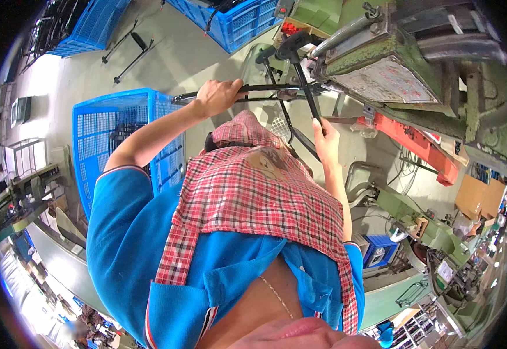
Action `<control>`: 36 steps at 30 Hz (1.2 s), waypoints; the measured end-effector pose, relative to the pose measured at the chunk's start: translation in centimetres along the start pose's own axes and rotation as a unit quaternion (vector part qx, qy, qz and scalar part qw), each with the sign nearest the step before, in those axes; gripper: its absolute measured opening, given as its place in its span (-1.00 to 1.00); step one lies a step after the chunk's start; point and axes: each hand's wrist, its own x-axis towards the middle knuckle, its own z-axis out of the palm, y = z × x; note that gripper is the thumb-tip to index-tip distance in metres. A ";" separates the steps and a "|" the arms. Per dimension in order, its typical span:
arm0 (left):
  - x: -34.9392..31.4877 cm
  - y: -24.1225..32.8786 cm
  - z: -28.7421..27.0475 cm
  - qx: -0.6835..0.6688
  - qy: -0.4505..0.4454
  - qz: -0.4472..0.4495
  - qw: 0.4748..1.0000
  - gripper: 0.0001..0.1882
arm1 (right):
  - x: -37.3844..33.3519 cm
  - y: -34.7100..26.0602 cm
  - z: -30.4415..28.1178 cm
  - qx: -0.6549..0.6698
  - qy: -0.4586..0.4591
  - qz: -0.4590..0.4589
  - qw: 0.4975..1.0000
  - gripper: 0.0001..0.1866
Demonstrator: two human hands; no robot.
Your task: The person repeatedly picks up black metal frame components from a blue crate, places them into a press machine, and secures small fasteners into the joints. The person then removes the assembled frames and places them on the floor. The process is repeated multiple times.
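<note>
My left hand [221, 97], fingers closed, grips a black tubular metal frame [271, 88] that runs sideways beneath the green machine head. Further right, my right hand [327, 141] is wrapped round the lower end of a slanting black bar [306, 87], which looks like part of the same frame. This bar rises to a wider black end [293, 45] beside the machine. More thin black bars cross below, and I cannot make out how they join. The frame's far end sits close to the machine's working area, where contact is hard to see.
A worn green machine [393, 75] stands at the right, with a red beam [413, 145] below it. Close by on the left is a tall blue plastic crate [149, 102] holding dark parts. Another blue crate [239, 29] stands beyond, and a black frame piece [131, 52] lies on the floor.
</note>
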 end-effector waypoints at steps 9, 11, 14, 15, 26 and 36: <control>-0.4 0.7 -0.9 0.015 -0.030 -0.012 0.999 -0.64 | -0.3 -1.9 -1.1 -0.067 -0.015 -0.007 0.998 -0.64; -0.6 1.0 -0.5 0.004 -0.025 -0.019 0.999 -0.65 | -0.3 -2.3 -1.0 -0.070 -0.009 0.008 0.997 -0.65; -1.4 2.0 -0.5 -0.015 -0.032 -0.042 0.998 -0.65 | -0.5 -2.7 -0.8 -0.082 0.000 0.021 0.996 -0.66; -1.4 2.2 -0.5 -0.019 -0.052 -0.055 0.997 -0.66 | -0.6 -3.1 -0.8 -0.088 -0.002 0.027 0.996 -0.66; -1.2 2.8 -1.3 -0.036 -0.117 -0.062 0.991 -0.61 | -0.6 -4.4 -1.4 -0.197 0.010 0.022 0.980 -0.68; -0.9 1.5 -0.8 -0.195 -0.124 -0.050 0.972 -0.59 | -1.1 -5.2 -1.1 -0.234 0.012 0.024 0.972 -0.70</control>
